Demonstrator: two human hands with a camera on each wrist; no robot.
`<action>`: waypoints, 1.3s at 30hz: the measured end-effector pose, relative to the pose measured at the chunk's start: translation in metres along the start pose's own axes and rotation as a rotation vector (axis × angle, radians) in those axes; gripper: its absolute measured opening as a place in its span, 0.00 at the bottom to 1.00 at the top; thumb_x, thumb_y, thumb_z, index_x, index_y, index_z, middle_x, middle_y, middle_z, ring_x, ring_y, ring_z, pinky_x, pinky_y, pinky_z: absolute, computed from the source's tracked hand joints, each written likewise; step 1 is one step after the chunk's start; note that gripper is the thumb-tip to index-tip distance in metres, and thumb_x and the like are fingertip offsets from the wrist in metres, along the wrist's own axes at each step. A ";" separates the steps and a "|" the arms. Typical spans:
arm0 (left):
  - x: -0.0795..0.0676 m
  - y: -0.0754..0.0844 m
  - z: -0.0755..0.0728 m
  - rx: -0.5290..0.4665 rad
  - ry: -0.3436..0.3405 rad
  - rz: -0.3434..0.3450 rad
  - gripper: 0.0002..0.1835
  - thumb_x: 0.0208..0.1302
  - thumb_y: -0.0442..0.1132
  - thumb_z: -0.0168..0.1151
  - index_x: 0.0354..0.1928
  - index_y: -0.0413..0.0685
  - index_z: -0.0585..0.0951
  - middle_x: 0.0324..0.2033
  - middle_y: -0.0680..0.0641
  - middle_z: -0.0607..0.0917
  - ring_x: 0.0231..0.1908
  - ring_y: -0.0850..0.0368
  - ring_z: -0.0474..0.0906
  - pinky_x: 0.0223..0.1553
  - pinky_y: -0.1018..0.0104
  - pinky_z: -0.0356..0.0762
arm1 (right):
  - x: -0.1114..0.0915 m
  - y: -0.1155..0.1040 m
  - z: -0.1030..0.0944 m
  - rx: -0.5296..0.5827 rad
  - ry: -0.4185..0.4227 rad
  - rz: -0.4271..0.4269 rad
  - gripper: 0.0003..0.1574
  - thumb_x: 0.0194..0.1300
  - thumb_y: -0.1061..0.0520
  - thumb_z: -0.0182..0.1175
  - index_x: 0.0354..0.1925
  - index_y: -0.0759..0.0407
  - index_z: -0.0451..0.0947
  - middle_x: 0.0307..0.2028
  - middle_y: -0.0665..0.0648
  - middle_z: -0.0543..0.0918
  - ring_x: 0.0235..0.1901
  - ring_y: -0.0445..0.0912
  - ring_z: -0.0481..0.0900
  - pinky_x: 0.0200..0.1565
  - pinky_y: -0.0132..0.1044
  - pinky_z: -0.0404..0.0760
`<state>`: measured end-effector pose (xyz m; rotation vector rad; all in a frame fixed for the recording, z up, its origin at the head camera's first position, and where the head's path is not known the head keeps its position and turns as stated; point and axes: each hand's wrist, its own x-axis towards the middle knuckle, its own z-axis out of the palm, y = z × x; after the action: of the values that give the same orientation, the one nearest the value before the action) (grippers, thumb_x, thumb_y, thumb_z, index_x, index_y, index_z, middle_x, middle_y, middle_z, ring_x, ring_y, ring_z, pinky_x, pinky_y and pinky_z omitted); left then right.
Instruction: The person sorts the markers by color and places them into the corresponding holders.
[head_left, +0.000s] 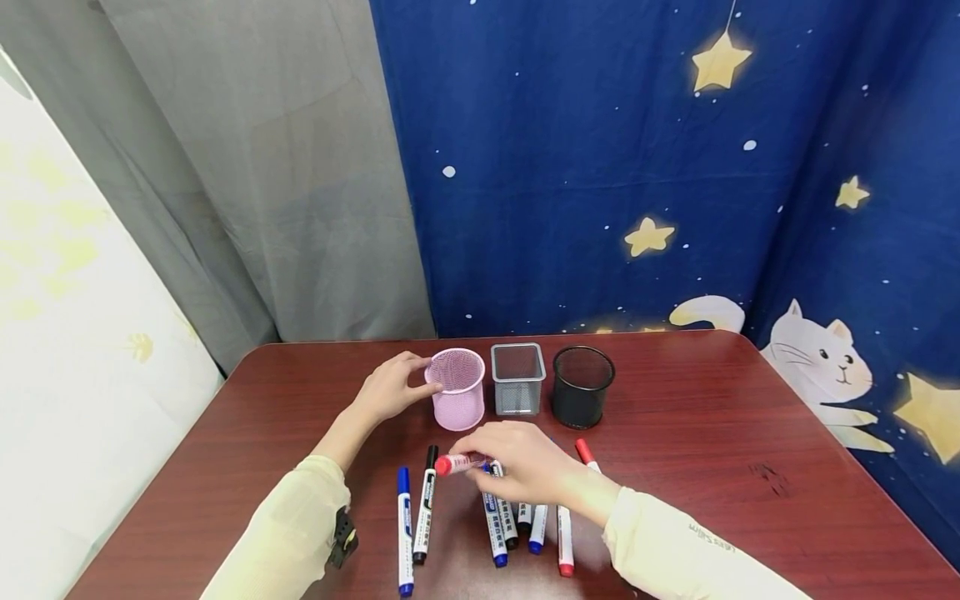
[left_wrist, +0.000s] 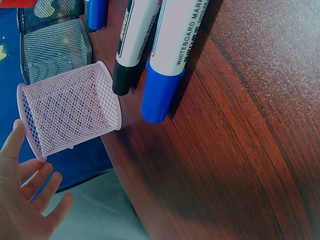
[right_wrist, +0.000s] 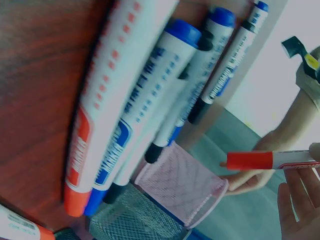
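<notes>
My left hand (head_left: 388, 388) is at the left side of the pink mesh pen holder (head_left: 459, 408), its thumb and fingers holding the rim. In the left wrist view that pink holder has only bare mesh showing inside. A red-capped whiteboard marker (head_left: 454, 464) is pinched in my right hand (head_left: 528, 460), raised over the other markers with its cap pointing left; the right wrist view shows its red cap (right_wrist: 249, 161) clearly. Under and around the right hand lie several markers, among them a blue-capped one (head_left: 495, 525) and a red-ended one (head_left: 565, 542).
A grey square mesh holder (head_left: 517, 396) and a black round mesh holder (head_left: 579, 404) stand in a row right of the pink one. Left of the pile lie a blue marker (head_left: 405, 533) and a black marker (head_left: 425, 512). Curtains (head_left: 570, 167) hang behind the table.
</notes>
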<state>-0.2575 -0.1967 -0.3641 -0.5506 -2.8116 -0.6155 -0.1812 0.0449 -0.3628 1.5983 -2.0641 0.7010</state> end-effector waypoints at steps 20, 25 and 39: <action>0.001 -0.003 -0.001 -0.027 -0.021 -0.038 0.31 0.52 0.53 0.66 0.53 0.39 0.77 0.46 0.41 0.78 0.47 0.46 0.74 0.48 0.51 0.70 | 0.034 0.010 -0.023 0.351 0.257 0.372 0.16 0.57 0.60 0.62 0.45 0.61 0.76 0.35 0.50 0.81 0.33 0.38 0.78 0.37 0.37 0.78; 0.003 -0.003 0.000 -0.028 -0.027 -0.033 0.31 0.52 0.53 0.66 0.53 0.38 0.77 0.46 0.41 0.78 0.47 0.47 0.74 0.48 0.51 0.71 | 0.041 0.020 -0.023 0.367 0.316 0.450 0.16 0.57 0.59 0.63 0.46 0.61 0.77 0.35 0.53 0.82 0.33 0.41 0.79 0.36 0.41 0.79; 0.003 -0.002 -0.002 -0.052 -0.037 -0.049 0.31 0.52 0.54 0.66 0.54 0.40 0.77 0.46 0.41 0.78 0.46 0.47 0.74 0.46 0.51 0.72 | 0.058 0.040 -0.014 0.343 0.399 0.580 0.15 0.58 0.57 0.62 0.45 0.59 0.77 0.33 0.52 0.83 0.32 0.40 0.78 0.33 0.36 0.78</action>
<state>-0.2608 -0.1979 -0.3621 -0.5096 -2.8588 -0.6962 -0.2333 0.0186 -0.3211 0.8765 -2.1706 1.5058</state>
